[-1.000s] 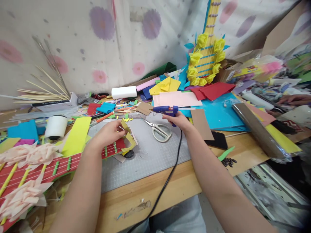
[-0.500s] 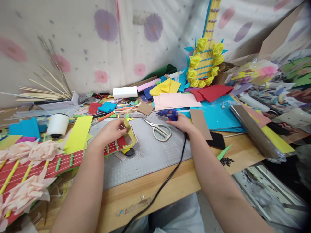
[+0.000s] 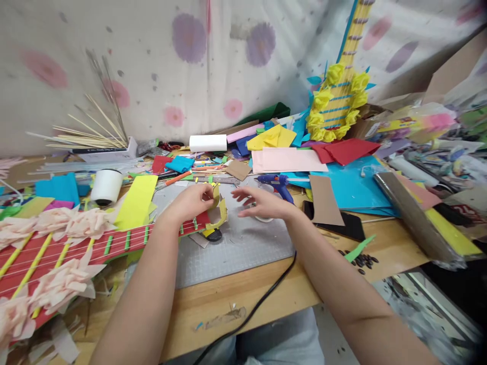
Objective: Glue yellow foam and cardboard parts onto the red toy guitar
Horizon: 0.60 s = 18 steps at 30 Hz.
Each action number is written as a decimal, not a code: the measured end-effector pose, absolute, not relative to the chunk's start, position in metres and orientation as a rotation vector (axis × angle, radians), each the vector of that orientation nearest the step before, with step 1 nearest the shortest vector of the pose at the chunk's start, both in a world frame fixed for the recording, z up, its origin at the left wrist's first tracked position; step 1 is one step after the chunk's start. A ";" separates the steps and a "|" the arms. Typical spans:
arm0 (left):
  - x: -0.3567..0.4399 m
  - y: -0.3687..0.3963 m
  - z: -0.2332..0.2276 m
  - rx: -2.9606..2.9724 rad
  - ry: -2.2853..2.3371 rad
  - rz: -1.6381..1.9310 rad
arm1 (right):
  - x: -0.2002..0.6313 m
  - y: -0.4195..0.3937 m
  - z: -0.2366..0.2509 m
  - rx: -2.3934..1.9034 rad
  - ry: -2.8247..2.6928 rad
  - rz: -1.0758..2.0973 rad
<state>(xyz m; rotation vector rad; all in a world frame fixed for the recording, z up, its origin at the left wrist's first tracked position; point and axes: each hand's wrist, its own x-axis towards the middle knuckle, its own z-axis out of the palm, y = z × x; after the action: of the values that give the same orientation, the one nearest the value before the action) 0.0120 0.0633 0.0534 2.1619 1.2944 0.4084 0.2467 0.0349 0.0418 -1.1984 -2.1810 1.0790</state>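
1. Wooden tabletop (image 3: pixel 220 291) makes the nearest strip of the work surface, in front of the gray cutting mat (image 3: pixel 247 251); a black cord (image 3: pixel 262 301) crosses it near the mat's right front corner.
2. Left of the mat lies a red paper guitar (image 3: pixel 117 243) with peach paper flowers (image 3: pixel 53 286), its neck extending over the mat.
3. Well to the right of the mat, dark beads (image 3: pixel 367 261) are scattered around a green paper leaf (image 3: pixel 360 248).
4. Above the mat's left part, the left hand (image 3: pixel 192 203) pinches a bent yellow cardboard piece (image 3: pixel 222 215) at the end of the red neck; whether piece and neck are joined, I cannot tell.
5. Above the mat's right part, the right hand (image 3: pixel 262 203) is released, fingers loosely spread, partly hiding scissors (image 3: pixel 265 220) on the mat.
6. Right of the mat, a brown cardboard strip (image 3: pixel 326 200) overlaps a black phone (image 3: pixel 353 228).
7. At the mat's far right corner lies a blue glue gun (image 3: pixel 280 188).
8. Behind the mat are pale pink sheets (image 3: pixel 279 159) and, beyond, a white block (image 3: pixel 207 143).
9. Farthest back, behind the mat and to its right, a yellow-flowered guitar (image 3: pixel 335 109) stands slightly tilted before a flower-patterned curtain (image 3: pixel 152 40).
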 end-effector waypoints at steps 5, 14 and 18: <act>0.014 0.062 0.055 2.187 1.314 0.390 | 0.220 0.042 0.014 -0.978 -2.103 1.216; 0.015 0.064 0.054 2.178 1.296 0.398 | 0.211 0.036 0.004 -0.782 -1.975 1.277; 0.016 0.064 0.055 2.184 1.298 0.370 | 0.210 0.037 0.002 -0.751 -1.979 1.265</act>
<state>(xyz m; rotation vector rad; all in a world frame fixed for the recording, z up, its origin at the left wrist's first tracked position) 0.0161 0.0639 0.0551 2.1838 1.2981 0.3702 0.2105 0.0371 0.0020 -0.7507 -1.9788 1.2653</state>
